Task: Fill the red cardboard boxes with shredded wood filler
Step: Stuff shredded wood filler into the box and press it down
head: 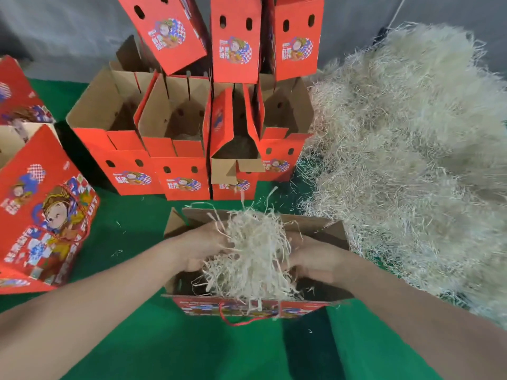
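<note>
An open red cardboard box (248,308) with a red cord handle stands on the green cloth right in front of me. Above its opening is a clump of pale shredded wood filler (253,256), partly down inside the box. My left hand (204,246) grips the clump from the left and my right hand (315,260) grips it from the right. Strands hang over the box's near wall. The fingertips of both hands are hidden in the filler.
A big heap of shredded wood filler (411,149) covers the right side. Several open red boxes (178,171) stand in a row behind, flaps up. Two more red boxes (41,215) lie at the left on the green cloth (142,338).
</note>
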